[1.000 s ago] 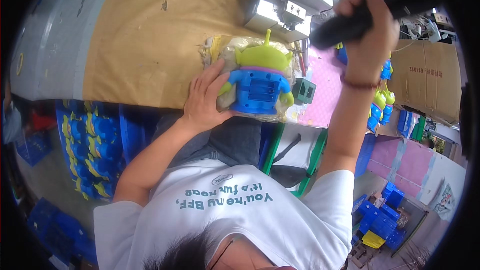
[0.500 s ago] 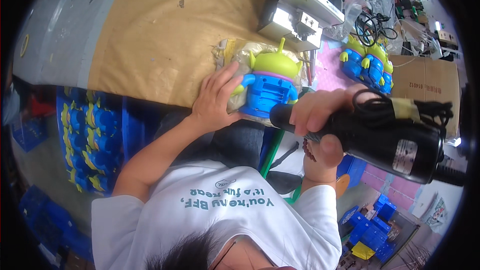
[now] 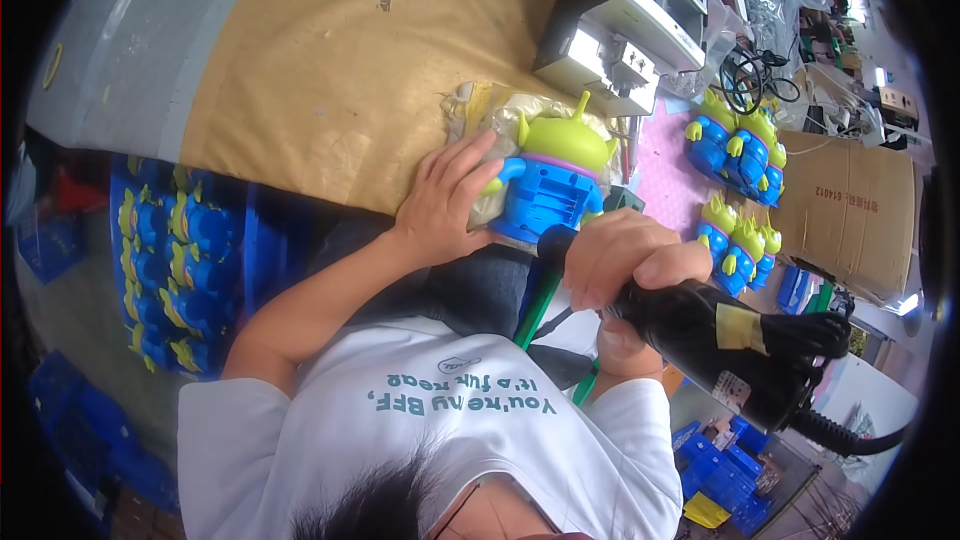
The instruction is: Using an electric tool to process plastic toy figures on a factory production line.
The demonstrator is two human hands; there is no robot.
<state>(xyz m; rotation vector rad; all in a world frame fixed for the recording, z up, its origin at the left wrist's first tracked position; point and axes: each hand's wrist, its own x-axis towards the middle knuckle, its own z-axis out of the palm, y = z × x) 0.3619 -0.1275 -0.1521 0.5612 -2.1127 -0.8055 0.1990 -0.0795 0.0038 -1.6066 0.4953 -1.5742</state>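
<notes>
A green-headed toy figure (image 3: 552, 195) with a blue body and one antenna lies on a padded, plastic-wrapped cushion (image 3: 488, 118) at the table's near edge. Its open, slotted back compartment faces up. My left hand (image 3: 440, 205) grips the figure by its left side, fingers along the arm and thumb at the bottom edge. In my right hand (image 3: 635, 260) is a black corded electric screwdriver (image 3: 685, 325), its nose pointing at the figure's lower right corner. The tip's contact with the figure cannot be made out.
Brown paper (image 3: 340, 60) covers the table. A white-and-black machine (image 3: 640, 15) stands at the far right. More toy figures (image 3: 735, 145) stand beyond my right hand, near a cardboard box (image 3: 850, 210). Blue trays of figures (image 3: 180, 260) sit below at left.
The screwdriver's rear end has swung down and toward me, and its nose has moved slightly away from the figure's compartment. My left hand keeps its grip. The view has shifted slightly.
</notes>
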